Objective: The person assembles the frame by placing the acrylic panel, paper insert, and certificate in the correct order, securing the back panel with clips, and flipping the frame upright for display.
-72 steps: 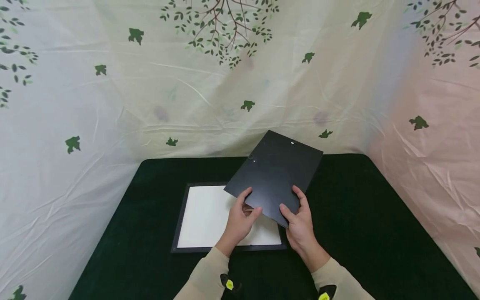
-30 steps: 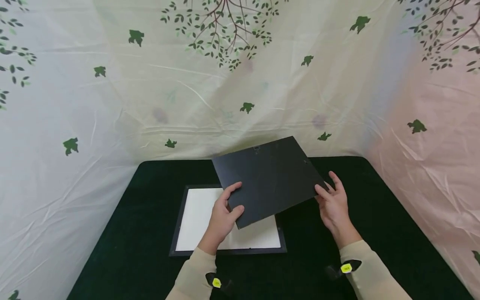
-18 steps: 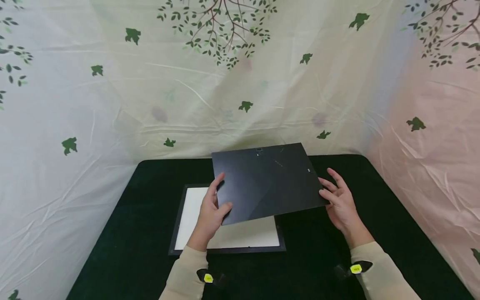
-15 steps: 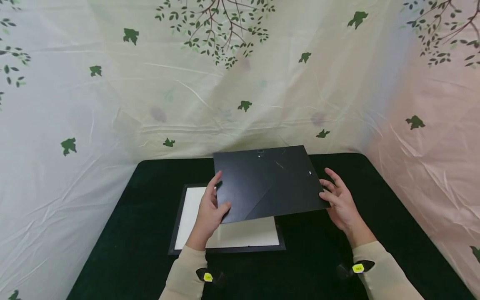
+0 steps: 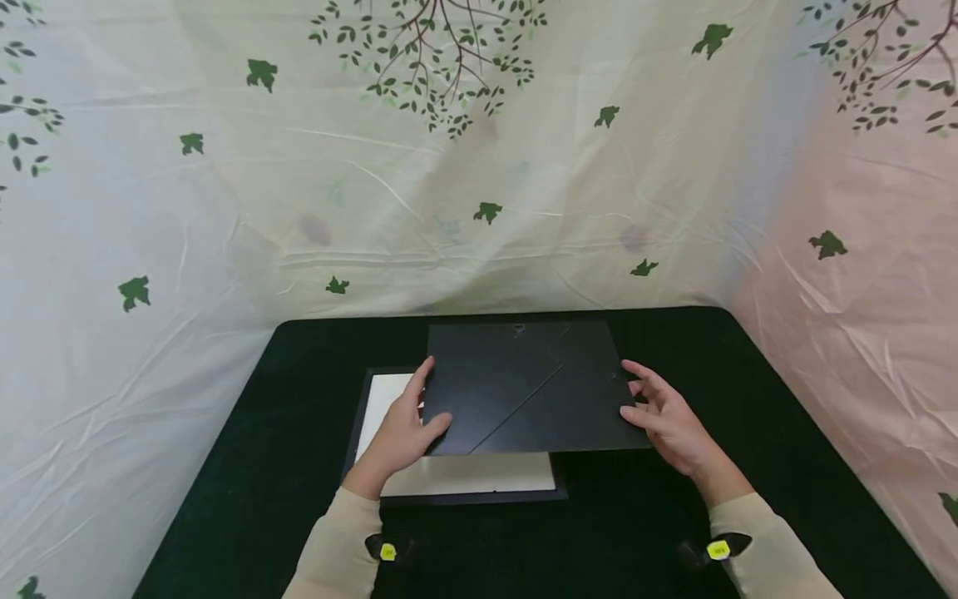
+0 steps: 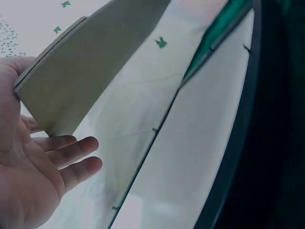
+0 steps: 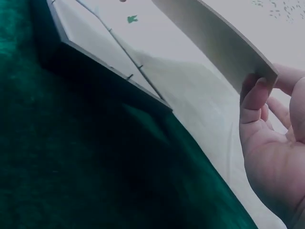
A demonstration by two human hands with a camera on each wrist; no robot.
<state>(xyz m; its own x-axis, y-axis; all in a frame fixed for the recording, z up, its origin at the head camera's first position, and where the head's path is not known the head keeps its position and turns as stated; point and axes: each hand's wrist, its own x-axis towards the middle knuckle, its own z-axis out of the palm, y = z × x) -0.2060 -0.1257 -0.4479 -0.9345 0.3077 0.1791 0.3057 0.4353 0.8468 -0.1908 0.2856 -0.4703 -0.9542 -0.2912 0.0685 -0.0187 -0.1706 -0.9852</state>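
Observation:
A black picture frame backing board (image 5: 539,383), with a hanger tab and a diagonal stand line on its upper face, is held level between both hands. My left hand (image 5: 392,437) pinches its left edge, thumb on top and fingers below. At the opposite end my right hand (image 5: 669,428) pinches the right edge near the front corner. Below the board lies a dark picture frame (image 5: 486,499), face down with a white inside; the board hides its back right part. The left wrist view shows the board's plain grey-brown underside (image 6: 90,71) and small tabs along the frame's inner edge.
A dark green cloth covers the table (image 5: 284,433). Behind it and at both sides hangs a pale curtain (image 5: 419,208) printed with leaves and branches. A band with a yellow tag sits on each wrist.
The board has turned from a slanted position to level, with its long edge facing me, and has come lower over the frame. My left hand has shifted left; my right hand moved right.

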